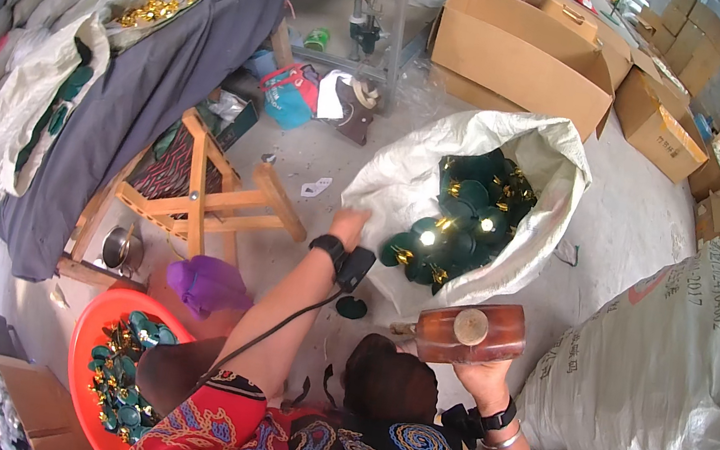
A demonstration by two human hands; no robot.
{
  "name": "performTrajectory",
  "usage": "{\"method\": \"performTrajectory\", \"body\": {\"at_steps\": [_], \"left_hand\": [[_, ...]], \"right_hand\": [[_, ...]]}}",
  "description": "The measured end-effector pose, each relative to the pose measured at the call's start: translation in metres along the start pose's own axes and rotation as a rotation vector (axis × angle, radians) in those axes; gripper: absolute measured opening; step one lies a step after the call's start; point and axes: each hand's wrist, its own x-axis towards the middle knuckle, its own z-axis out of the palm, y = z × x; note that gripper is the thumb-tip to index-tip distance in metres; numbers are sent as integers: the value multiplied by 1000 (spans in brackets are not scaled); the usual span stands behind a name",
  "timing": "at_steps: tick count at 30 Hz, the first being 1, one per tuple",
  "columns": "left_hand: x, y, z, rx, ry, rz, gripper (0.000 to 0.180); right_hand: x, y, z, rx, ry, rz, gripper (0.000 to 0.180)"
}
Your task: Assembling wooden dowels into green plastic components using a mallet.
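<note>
At the mouth of the open white woven sack (405, 176), my left hand (349, 223) reaches toward its near rim, palm down, fingers loosely apart and closed on nothing that I can see. A black strap with a small black device (352, 266) sits on that wrist, a cable running back from it along my forearm. Inside the sack lies a heap of dark green round caps with gold trim (465, 218), just beyond my fingertips. One loose green cap (352, 308) lies on the concrete floor (624, 220) just below the sack's edge.

My right hand (473, 370) is near the sack's lower edge, fingers wrapped from below around a brown glossy flask-shaped bottle (470, 334) with a pale round stopper facing up at me. A dark band and a metal bangle circle that wrist.

Left of the sack, well apart, stands a tilted wooden stool frame (204, 200), with a purple cloth (209, 284) below it. Farther down from the stool, beside my left knee, a red plastic basin (94, 329) holds more green and gold caps. Right of the sack leans a full, printed white sack (667, 368). Beyond the open sack, open cardboard boxes (524, 53) stand on the floor.
</note>
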Motion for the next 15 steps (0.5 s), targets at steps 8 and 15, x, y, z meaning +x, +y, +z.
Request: {"method": "performTrajectory", "body": {"at_steps": [8,15], "left_hand": [[-2,212,80,-495,-259,201,26],[-46,104,29,-532,-64,95,38]], "right_hand": [[1,25,-12,24,169,71,28],[-2,43,-23,-238,61,-84,51]]}}
